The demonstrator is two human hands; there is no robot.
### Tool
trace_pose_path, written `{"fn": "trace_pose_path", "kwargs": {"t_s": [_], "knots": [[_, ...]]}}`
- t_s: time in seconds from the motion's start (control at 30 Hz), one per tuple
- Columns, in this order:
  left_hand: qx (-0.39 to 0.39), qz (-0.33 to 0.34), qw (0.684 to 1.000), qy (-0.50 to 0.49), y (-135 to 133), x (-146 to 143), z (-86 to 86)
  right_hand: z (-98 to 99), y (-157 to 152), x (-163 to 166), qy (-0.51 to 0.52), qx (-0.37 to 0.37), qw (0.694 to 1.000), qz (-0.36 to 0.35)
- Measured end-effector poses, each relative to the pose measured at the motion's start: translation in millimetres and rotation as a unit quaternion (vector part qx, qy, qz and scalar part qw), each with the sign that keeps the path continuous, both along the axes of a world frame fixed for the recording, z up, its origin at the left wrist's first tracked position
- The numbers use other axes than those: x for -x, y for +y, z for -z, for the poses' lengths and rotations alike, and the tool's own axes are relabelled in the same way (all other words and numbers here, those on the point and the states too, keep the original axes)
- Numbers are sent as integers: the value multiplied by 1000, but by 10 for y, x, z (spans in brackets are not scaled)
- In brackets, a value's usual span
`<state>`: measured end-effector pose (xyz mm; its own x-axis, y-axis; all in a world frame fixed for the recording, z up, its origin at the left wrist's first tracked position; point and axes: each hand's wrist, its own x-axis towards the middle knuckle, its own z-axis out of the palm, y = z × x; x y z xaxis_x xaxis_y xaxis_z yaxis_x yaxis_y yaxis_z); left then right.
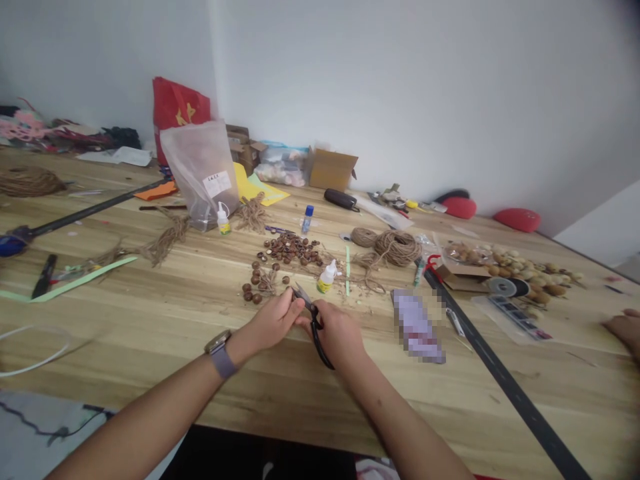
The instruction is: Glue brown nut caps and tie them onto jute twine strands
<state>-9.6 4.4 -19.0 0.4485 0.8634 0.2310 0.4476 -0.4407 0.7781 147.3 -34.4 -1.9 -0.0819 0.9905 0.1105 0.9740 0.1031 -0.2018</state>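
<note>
My right hand (340, 332) grips a pair of black-handled scissors (316, 325), whose blades point up and left toward the fingers of my other hand. My left hand (273, 323), with a watch on the wrist, is closed in a pinch right beside the blades. What it pinches is too small to make out. Just beyond sit several round brown nuts (256, 287) with short strands of twine (270, 281) among them. Behind these lies a heap of split brown shells (293, 248). A small white glue bottle (326, 277) with a yellow label stands past the scissors.
Coiled twine (397, 248) and a pixelated purple item (417, 327) lie to the right. A black strip (493, 363) crosses the table there. Another person's hand (625, 330) rests at the right edge. A clear bag (203, 177) and a glue stick (307, 219) stand farther back.
</note>
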Motion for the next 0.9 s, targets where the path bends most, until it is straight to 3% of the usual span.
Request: {"fn": "trace_pose_path", "kwargs": {"t_s": [0.23, 0.53, 0.9], "knots": [[-57, 52, 997, -21, 13, 24, 28, 21, -17, -2, 79, -26, 994, -75], [-55, 56, 996, -33, -34, 20, -9, 10, -12, -30, 24, -44, 997, -63], [-50, 78, 996, -11, -29, 70, -57, -10, 20, -94, 44, -37, 992, -113]]}}
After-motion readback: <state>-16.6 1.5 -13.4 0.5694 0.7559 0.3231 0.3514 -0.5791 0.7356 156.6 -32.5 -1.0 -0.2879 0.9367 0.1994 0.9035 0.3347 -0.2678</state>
